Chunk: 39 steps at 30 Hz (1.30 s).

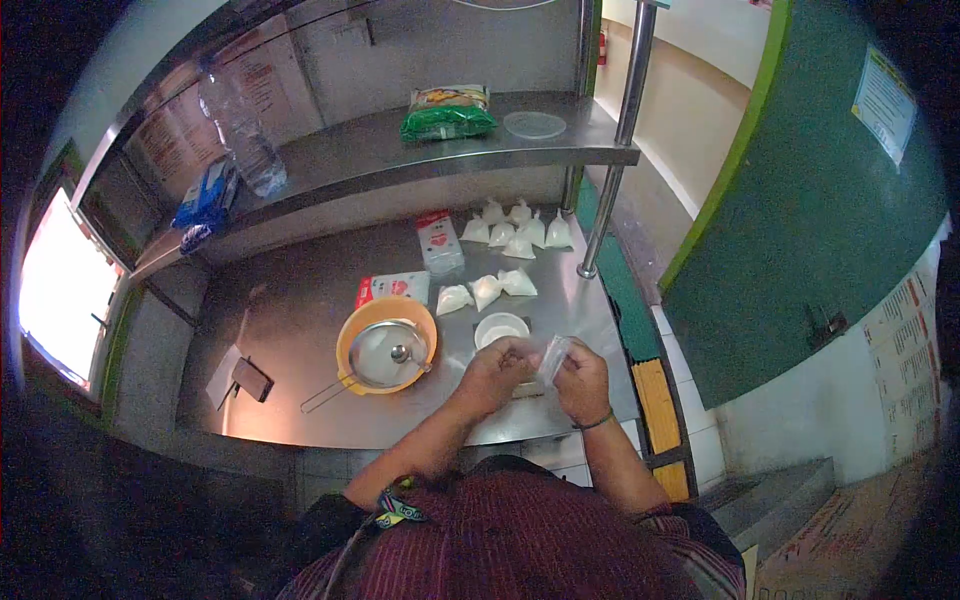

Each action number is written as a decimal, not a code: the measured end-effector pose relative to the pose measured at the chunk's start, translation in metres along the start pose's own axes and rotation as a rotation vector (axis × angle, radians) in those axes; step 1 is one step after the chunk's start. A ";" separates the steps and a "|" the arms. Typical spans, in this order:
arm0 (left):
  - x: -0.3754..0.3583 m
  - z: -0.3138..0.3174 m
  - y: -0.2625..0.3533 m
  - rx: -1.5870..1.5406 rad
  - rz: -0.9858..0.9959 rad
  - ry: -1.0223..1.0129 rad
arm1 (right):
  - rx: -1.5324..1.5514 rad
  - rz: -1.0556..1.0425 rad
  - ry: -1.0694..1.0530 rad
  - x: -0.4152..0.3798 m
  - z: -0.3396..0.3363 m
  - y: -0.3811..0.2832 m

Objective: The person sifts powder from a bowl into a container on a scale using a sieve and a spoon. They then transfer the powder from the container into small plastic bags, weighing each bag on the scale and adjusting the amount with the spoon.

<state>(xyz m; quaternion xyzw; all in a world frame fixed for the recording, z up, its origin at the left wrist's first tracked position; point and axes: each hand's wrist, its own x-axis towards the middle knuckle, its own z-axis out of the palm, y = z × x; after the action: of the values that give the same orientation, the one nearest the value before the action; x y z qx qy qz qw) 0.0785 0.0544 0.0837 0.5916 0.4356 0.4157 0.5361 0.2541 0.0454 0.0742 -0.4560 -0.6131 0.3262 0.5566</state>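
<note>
My right hand [583, 385] grips a small clear plastic bag [553, 358] that looks flat and unfilled. At the bag's left edge, the fingers of my left hand [493, 378] are closed on it. Just beyond my left hand stands a white bowl [502, 325], partly hidden by the fingers; a dark flat thing shows beneath it. To the left, an orange basin [348, 345] holds white powder, with a wire strainer [380, 368] and a rounded metal spoon or scoop [400, 353] resting over it.
Tied bags of white powder [518, 243] stand at the back, with several more [487, 291] closer. Red-and-white packets [440, 245] lie behind the basin. A phone [252, 380] leans at left. The steel shelf [350, 158] above bears a green packet [448, 115] and a large bottle [245, 140].
</note>
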 end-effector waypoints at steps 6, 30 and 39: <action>-0.013 -0.001 0.011 0.072 0.005 0.253 | 0.080 0.164 -0.060 -0.001 -0.001 0.007; -0.039 -0.007 -0.051 0.089 0.047 0.102 | -0.280 0.155 -0.421 -0.015 -0.008 0.000; -0.066 -0.025 -0.045 -0.118 -0.325 0.145 | 0.056 0.194 -0.521 -0.025 0.005 0.004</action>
<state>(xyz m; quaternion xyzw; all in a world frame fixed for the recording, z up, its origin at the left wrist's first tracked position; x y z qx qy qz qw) 0.0327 -0.0004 0.0395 0.4495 0.5379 0.3898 0.5972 0.2495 0.0245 0.0602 -0.3978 -0.6798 0.5011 0.3586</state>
